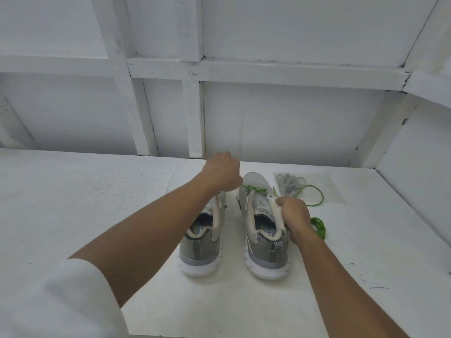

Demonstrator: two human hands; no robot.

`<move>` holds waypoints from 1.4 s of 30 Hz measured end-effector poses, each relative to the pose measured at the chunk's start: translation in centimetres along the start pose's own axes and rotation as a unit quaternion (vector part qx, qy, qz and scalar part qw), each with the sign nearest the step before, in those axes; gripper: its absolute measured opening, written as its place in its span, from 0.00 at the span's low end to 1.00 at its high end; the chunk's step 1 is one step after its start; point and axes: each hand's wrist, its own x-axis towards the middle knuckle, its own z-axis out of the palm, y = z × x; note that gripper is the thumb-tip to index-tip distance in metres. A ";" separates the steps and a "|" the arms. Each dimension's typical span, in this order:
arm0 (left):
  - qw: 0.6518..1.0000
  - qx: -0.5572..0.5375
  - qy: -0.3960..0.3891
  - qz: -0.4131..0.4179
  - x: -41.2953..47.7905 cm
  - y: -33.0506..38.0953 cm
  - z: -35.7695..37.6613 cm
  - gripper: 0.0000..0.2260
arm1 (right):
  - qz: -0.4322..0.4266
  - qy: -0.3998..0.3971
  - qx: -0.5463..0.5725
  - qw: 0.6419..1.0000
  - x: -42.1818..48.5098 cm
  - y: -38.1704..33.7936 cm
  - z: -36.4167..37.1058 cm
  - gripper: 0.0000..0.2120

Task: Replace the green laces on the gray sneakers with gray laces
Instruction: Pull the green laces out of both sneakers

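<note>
Two gray sneakers stand heel-towards-me on the white table. The left sneaker (202, 242) has no lace showing; my forearm crosses over its front. The right sneaker (262, 230) keeps a green lace (253, 189) only in its front eyelets. My left hand (223, 173) pinches that lace's left end above the toe area, pulling it taut. My right hand (294, 219) grips the right sneaker's tongue and collar. The lace's free end loops (316, 193) to the right. A bunched green lace (319, 226) lies beside my right wrist. The gray laces (289, 184) lie coiled behind.
A clear plastic bag (327, 189) lies under the gray laces at the back right of the table (85, 191). White panelled walls (292, 123) close the table's far and right sides.
</note>
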 end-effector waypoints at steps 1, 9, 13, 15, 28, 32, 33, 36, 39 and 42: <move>0.998 0.048 -0.035 0.016 -0.4 0.5 0.5 0.13 | -0.002 -0.002 -0.003 1.000 0.0 0.0 0.0 0.10; 0.986 -0.159 0.021 -0.049 -2.2 3.8 0.4 0.15 | -0.025 -0.021 0.000 0.999 0.8 0.3 0.1 0.09; 0.963 -0.257 -0.015 -0.079 -3.2 6.6 1.9 0.16 | -0.085 -0.043 -0.082 0.992 1.1 -0.4 -0.4 0.07; 0.962 -0.254 -0.014 -0.093 -3.6 7.1 3.0 0.17 | -0.112 -0.042 -0.126 0.985 1.3 -1.3 -0.7 0.05; 0.844 -0.473 0.049 -0.247 -4.2 6.2 4.6 0.18 | -0.278 -0.170 -0.434 0.840 4.5 -6.3 2.0 0.07; 0.805 -0.517 0.053 -0.286 -3.9 6.4 4.8 0.16 | -0.292 -0.149 -0.468 0.821 5.1 -6.2 3.3 0.04; 0.796 -0.527 0.052 -0.294 -3.9 6.4 4.9 0.16 | -0.298 -0.147 -0.472 0.817 5.1 -6.1 3.4 0.02; 0.773 -0.551 0.059 -0.309 -3.8 6.5 5.2 0.16 | -0.307 -0.143 -0.482 0.808 5.3 -6.0 3.5 0.02; 0.762 -0.558 0.071 -0.322 -3.8 6.8 5.1 0.15 | -0.302 -0.125 -0.506 0.799 5.8 -6.4 2.9 0.02; 0.752 -0.561 0.083 -0.336 -3.8 7.0 5.2 0.12 | -0.295 -0.050 -0.542 0.785 6.4 -7.1 1.7 0.08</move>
